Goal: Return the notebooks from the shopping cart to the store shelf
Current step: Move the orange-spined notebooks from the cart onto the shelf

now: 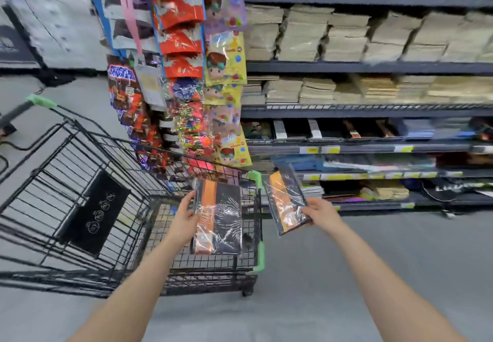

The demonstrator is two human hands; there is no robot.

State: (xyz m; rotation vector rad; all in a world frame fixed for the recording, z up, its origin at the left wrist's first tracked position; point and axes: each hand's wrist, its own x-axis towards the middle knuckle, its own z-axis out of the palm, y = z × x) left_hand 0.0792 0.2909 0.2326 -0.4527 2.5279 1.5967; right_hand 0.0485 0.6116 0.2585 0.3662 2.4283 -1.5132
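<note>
Grey, smooth flooring point(306, 275) runs the length of a store aisle where a person stands over a black wire shopping cart point(112, 208) with green corner guards. Just right of the cart, dark metal shelving point(373, 68) holds stacks of tan paper goods on its upper levels and darker stationery lower down, with yellow price tags point(309, 150) along the lower shelf edges, their print too blurred to read. Beyond the cart's far rim hangs a rack of sweets point(181, 74); one brown bag point(121, 73) carries blue lettering that appears to read "Snickers". The left hand point(184, 215) grips the left edge of a shrink-wrapped black-and-orange notebook point(218, 219) above the cart's basket, fingers curled round it. The right hand point(320, 212) pinches a second wrapped notebook point(286, 199) by its lower corner, just right of the cart and tilted toward the shelving. A black panel point(93, 211) with white circular marks lies against the cart's folding seat.
</note>
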